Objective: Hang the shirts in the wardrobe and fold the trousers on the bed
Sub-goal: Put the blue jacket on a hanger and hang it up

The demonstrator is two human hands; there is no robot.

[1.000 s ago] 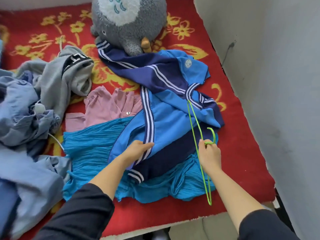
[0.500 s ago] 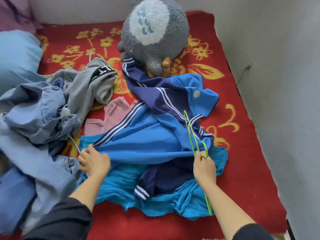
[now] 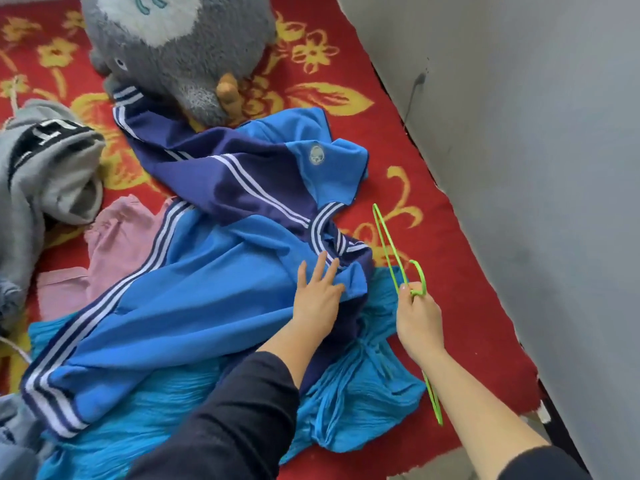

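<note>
A blue and navy track jacket (image 3: 214, 271) with white stripes lies spread across the red bed. My left hand (image 3: 317, 296) rests flat on its blue cloth near the collar, fingers straight. Just to the right, my right hand (image 3: 417, 318) grips the hook end of a thin green hanger (image 3: 386, 240), which is held over the bed beside the jacket. Under the jacket lies a crinkled turquoise garment (image 3: 360, 393). A pink shirt (image 3: 121, 244) shows at the jacket's left edge.
A grey plush toy (image 3: 180, 53) sits on the jacket's far sleeve. A grey hoodie (image 3: 45, 168) is heaped at the left, with pale blue clothes (image 3: 14, 431) at the lower left corner. A grey wall (image 3: 536, 168) runs along the bed's right side.
My left hand has let go of the jacket's left edge and moved right onto the cloth near the collar. The hanger has shifted off the jacket to its right.
</note>
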